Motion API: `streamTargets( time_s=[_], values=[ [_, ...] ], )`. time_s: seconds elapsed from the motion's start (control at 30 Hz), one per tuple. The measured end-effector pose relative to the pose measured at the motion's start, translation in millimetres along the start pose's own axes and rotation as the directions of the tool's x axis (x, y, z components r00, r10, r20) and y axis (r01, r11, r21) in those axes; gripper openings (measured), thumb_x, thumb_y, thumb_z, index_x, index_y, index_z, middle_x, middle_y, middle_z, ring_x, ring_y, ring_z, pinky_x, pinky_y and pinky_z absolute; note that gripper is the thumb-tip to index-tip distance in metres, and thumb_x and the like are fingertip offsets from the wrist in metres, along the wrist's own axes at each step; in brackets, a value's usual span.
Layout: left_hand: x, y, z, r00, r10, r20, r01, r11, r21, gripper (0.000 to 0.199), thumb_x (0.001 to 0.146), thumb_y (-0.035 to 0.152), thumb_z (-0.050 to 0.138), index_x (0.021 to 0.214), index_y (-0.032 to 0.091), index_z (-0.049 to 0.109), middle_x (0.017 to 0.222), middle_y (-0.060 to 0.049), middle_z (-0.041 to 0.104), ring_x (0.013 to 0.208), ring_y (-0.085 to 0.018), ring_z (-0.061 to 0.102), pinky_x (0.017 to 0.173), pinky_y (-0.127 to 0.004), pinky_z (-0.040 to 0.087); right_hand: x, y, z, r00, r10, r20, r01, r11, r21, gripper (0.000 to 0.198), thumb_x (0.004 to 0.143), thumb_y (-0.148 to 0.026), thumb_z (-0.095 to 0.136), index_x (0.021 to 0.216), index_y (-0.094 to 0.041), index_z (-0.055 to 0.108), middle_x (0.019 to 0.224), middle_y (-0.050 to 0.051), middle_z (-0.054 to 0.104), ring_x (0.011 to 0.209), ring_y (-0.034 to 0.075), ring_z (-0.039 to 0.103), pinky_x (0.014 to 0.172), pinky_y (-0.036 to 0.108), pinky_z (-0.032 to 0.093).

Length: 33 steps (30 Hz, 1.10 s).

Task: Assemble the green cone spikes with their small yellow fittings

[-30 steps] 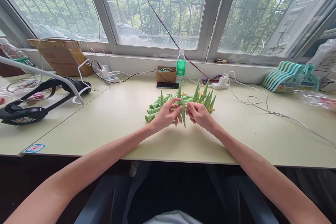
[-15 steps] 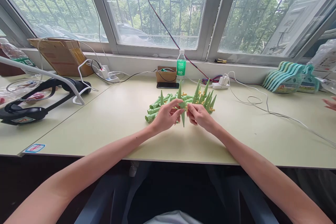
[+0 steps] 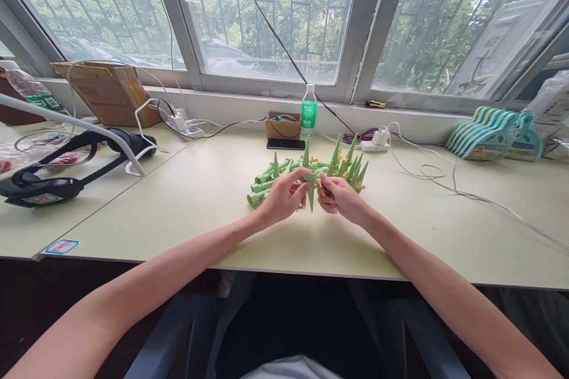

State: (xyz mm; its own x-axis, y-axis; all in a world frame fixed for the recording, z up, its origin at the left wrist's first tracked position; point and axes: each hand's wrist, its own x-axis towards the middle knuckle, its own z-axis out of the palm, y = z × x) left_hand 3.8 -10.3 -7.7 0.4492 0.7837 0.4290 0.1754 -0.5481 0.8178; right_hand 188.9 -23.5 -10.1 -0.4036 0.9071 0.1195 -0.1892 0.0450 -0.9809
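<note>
Head camera looks forward and down

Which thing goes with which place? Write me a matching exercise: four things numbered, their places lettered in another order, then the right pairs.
Things
1. Black phone
2. Teal hangers
3. Pointed green piece
4. Black headset

Places
A. Held in the fingers of the left hand
B. On the left part of the desk
C. Lying flat in front of the small cardboard box
D. Lined up in a row on the right, near the window

Right pairs: 1-C, 2-D, 3-A, 4-B
</note>
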Motion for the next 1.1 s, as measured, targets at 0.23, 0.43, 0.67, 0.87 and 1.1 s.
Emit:
streamTargets(
  time_s=[0.23,0.43,0.67,0.87,1.1],
  values=[
    [3.4,2.8,0.1,0.996,-0.081,0.036,0.087,0.975,-0.206,0.041,0.091,0.055,0.059,0.111,0.020,0.049,0.078,0.000,0.060,0.045,-0.009,0.056,0.040,-0.021,0.046,-1.5,-3.3,1.4,1.000,-0.026,0.012,0.026,0.999,-0.024,0.053,0.086,-0.066,0.061,0.066,-0.019,0.049,0.048,-0.010,0.026,0.041,0.006,0.027,0.041,0.022,0.025],
    [4.9,1.1,-2.2,0.991,-0.123,0.061,0.135,0.954,-0.268,0.048,0.089,0.055,0.062,0.117,0.018,0.048,0.072,0.002,0.059,0.042,-0.008,0.052,0.039,-0.021,0.044,-2.3,-3.0,-0.3,0.999,-0.035,0.021,0.037,0.997,-0.075,0.048,0.091,-0.057,0.061,0.066,-0.018,0.049,0.050,-0.009,0.027,0.042,0.006,0.027,0.042,0.022,0.026],
    [3.7,2.3,-3.1,0.977,-0.184,0.104,0.209,0.912,-0.353,0.058,0.085,0.054,0.068,0.125,0.015,0.055,0.069,0.002,0.058,0.043,-0.007,0.049,0.038,-0.020,0.041,-1.9,1.0,-4.1,0.998,-0.032,0.051,0.036,0.995,-0.089,0.048,0.091,-0.056,0.061,0.064,-0.018,0.048,0.050,-0.009,0.026,0.043,0.006,0.026,0.042,0.023,0.026],
    [2.6,2.9,-2.2,0.972,-0.209,0.108,0.234,0.897,-0.374,0.062,0.084,0.054,0.069,0.130,0.013,0.057,0.067,0.001,0.058,0.042,-0.007,0.047,0.037,-0.021,0.039,-1.7,2.5,-5.4,0.999,-0.035,0.042,0.039,0.995,-0.092,0.048,0.091,-0.054,0.062,0.062,-0.018,0.048,0.049,-0.009,0.026,0.042,0.006,0.027,0.042,0.023,0.024],
    [2.2,1.8,-1.1,0.966,-0.233,0.109,0.257,0.883,-0.394,0.067,0.083,0.053,0.071,0.133,0.011,0.057,0.068,0.000,0.060,0.043,-0.007,0.046,0.037,-0.021,0.038,-1.7,2.2,-5.5,0.999,-0.039,0.033,0.042,0.993,-0.113,0.048,0.090,-0.053,0.064,0.061,-0.017,0.050,0.048,-0.009,0.029,0.040,0.006,0.029,0.041,0.023,0.024]
  ],
)
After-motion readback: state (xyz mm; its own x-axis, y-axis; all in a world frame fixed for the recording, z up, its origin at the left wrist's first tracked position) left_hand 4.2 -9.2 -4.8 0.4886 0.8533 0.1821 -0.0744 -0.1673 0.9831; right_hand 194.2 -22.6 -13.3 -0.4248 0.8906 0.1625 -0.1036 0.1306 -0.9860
